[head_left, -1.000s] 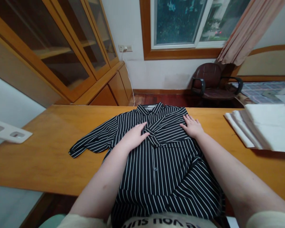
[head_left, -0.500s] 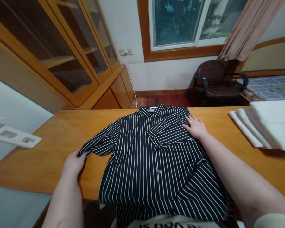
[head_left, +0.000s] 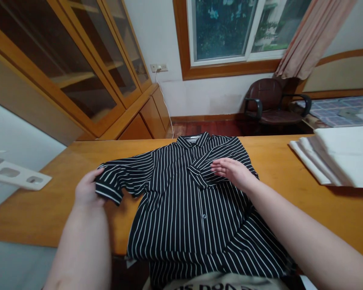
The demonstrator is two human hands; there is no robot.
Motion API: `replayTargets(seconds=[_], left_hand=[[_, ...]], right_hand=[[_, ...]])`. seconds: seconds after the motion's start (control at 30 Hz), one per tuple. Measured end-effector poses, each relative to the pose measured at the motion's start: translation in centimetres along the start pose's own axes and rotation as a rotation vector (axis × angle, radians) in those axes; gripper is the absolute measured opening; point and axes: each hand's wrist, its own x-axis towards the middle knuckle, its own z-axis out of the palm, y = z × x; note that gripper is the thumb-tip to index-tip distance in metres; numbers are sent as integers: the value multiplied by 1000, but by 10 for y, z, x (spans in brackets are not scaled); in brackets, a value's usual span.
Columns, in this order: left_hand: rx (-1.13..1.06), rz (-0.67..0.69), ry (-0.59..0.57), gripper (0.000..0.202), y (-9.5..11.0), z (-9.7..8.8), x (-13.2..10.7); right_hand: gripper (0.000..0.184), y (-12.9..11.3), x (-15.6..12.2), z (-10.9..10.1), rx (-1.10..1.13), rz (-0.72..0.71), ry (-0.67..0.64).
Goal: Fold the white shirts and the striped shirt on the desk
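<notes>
A black shirt with white stripes (head_left: 175, 213) lies front side up, its collar at the far edge of the wooden table (head_left: 269, 157) and its hem hanging over the near edge. One sleeve is folded across the chest on the right. My left hand (head_left: 89, 187) grips the cuff of the other sleeve, which is lifted a little off the table, with the cuff opening toward me. Over the folded sleeve is my right hand (head_left: 231, 171), fingers stretched out and holding nothing; whether it touches the cloth I cannot tell.
A stack of folded white cloth (head_left: 341, 153) sits at the table's right side. At the left, a white plastic piece with oval holes (head_left: 18, 173) juts in over the table. Beyond stand a glass-door cabinet (head_left: 115, 80) and a brown armchair (head_left: 268, 98).
My left hand has raised the sleeve's cuff and moved it slightly away from me. My right hand has left the shirt's right shoulder area and shifted left over the folded sleeve.
</notes>
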Motion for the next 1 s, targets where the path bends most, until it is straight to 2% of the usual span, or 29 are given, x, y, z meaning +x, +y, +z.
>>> replayTargets(seconds=[0.07,0.13,0.23,0.33,0.4,0.47,0.53,0.6,0.67,0.7,0.77,0.83,0.93,1.0], left_hand=[[-292,-17,-112,47,21,26,-11],[-377,99,-275,43,38,58,-24],[-220,283,-572,36,51,106,-49],[54,553,-849,30,52,141,-72],[172,669,-933,32,47,155,-79],[242,669,-875,33,41,162,-73],[321,613,-700,31,35,161,-54],[447,534,-476,33,28,154,-29],[609,395,-292,39,19,142,-5],[675,318,-246,42,13,136,4],[752,183,-235,46,0,126,16],[776,112,-282,42,-12,121,19],[799,102,-321,27,-24,122,17],[781,95,-296,22,-29,123,18]], right_hand=[[27,-3,-8,31,166,90,-160],[27,-1,-12,50,267,137,-245],[32,12,-12,57,415,176,-297],[37,29,-10,50,519,214,-254],[37,38,-10,46,513,219,-177],[35,43,-10,43,459,208,-108],[39,48,-9,42,372,199,-17],[44,54,-7,40,285,188,101],[42,61,-4,39,216,176,185],[40,64,-3,38,194,169,203],[38,68,-2,38,169,159,211],[37,68,-2,38,168,161,204],[36,64,-4,39,198,171,180],[35,60,-5,41,222,160,187]])
